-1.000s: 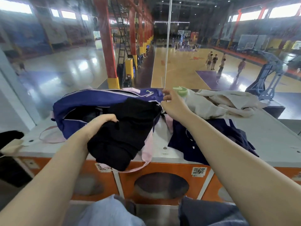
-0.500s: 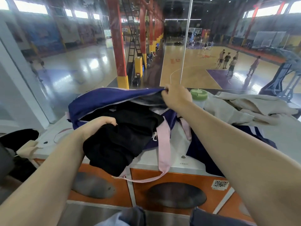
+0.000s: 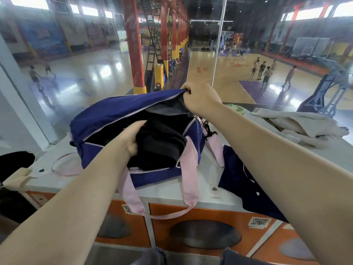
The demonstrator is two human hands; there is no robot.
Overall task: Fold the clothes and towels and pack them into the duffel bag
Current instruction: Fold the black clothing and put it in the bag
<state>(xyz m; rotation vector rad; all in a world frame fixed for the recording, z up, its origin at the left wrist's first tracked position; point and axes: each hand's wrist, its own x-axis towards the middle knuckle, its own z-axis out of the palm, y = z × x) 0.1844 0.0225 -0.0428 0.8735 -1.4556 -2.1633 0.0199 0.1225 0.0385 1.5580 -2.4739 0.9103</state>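
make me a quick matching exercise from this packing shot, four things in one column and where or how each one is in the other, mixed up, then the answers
Things
1. black garment
2. duffel bag flap
3. navy garment
4. beige garment

States
A. lies crumpled at the far right of the counter top
B. pinched and lifted by the right hand
C. gripped by the left hand at the bag's opening
D. lies on the counter right of the bag, draped over the front edge

Pairs: 1-C, 2-B, 3-D, 4-A
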